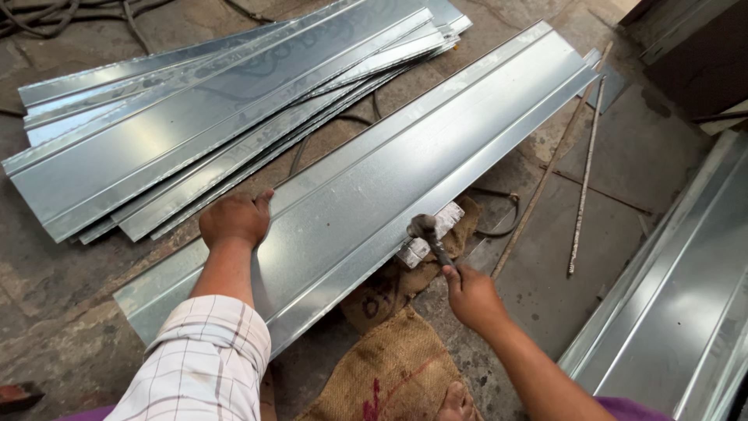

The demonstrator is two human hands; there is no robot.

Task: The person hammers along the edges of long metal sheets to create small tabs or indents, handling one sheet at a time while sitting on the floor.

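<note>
With the left hand (pixel 234 220) flat on the sheet (pixel 389 179), the right hand's (pixel 471 296) grip clamped the hammer (pixel 427 232) at the near edge fold, seemingly mid-way.

Sheet stack (pixel 210 101) left of long panel (pixel 389 179)

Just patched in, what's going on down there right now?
A person crouches over a long folded galvanised steel sheet on the concrete floor. The left hand presses flat on its far edge. The right hand grips a dark metal hammer, whose head sits at the sheet's near edge above a small silver metal block. A stack of similar folded sheets lies beyond.
</note>
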